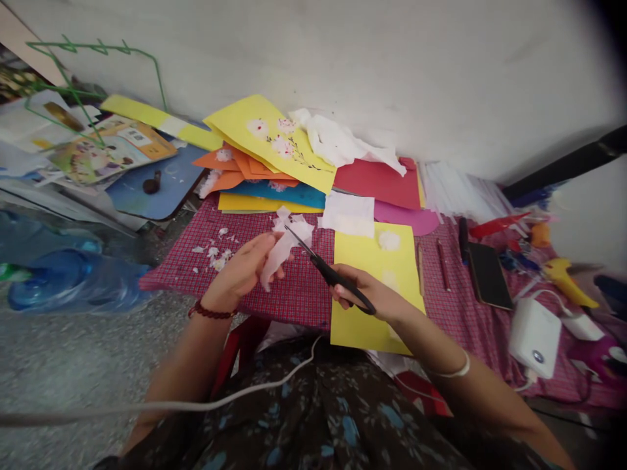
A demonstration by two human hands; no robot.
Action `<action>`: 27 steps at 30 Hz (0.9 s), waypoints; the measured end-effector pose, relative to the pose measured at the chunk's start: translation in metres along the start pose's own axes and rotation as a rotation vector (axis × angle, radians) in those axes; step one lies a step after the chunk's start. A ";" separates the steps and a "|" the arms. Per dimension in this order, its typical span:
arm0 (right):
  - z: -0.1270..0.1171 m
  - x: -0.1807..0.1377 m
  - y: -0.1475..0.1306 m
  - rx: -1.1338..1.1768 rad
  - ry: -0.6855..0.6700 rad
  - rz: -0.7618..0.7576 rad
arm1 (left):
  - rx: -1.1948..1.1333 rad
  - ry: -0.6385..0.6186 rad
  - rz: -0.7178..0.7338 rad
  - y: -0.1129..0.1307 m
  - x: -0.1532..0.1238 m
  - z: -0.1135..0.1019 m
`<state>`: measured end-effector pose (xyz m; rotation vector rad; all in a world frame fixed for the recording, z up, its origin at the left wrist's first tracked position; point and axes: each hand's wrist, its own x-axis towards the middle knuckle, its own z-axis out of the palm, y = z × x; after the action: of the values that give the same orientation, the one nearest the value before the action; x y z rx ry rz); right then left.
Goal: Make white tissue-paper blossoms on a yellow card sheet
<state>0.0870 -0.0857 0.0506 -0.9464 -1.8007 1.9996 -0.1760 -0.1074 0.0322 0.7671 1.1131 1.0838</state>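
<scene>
My left hand (242,271) is closed on a piece of white tissue paper (287,245), held up above a red checked cloth (294,294). My right hand (367,297) grips black-handled scissors (329,271), and their blades reach into the tissue paper. Under my right hand a yellow sheet (377,261) lies flat with a small white tuft (389,240) on it. White paper scraps (215,254) are scattered on the cloth to the left.
Coloured paper sheets (274,140) are stacked against the wall with crumpled white tissue (343,143). To the right lie pens (443,264), a dark phone (487,274), a white power bank (533,336) and a yellow glue gun (563,277). Books (105,153) and a blue bottle (63,277) sit left.
</scene>
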 end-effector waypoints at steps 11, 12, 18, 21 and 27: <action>-0.006 0.018 0.006 0.082 0.056 0.043 | -0.068 0.217 0.035 -0.014 -0.002 -0.021; -0.006 0.020 0.007 0.095 0.066 0.059 | -0.077 0.230 0.034 -0.013 0.000 -0.019; -0.011 0.025 0.008 0.054 0.005 0.001 | -0.265 0.288 0.124 -0.013 0.010 -0.011; -0.015 0.023 0.008 0.044 -0.059 -0.029 | -0.332 0.261 0.197 -0.010 0.016 -0.009; -0.017 0.018 0.005 0.020 -0.142 0.004 | -0.243 0.270 0.255 -0.007 0.022 -0.006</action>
<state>0.0851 -0.0623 0.0404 -0.8221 -1.8476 2.1321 -0.1779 -0.0888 0.0167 0.5911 1.0999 1.5431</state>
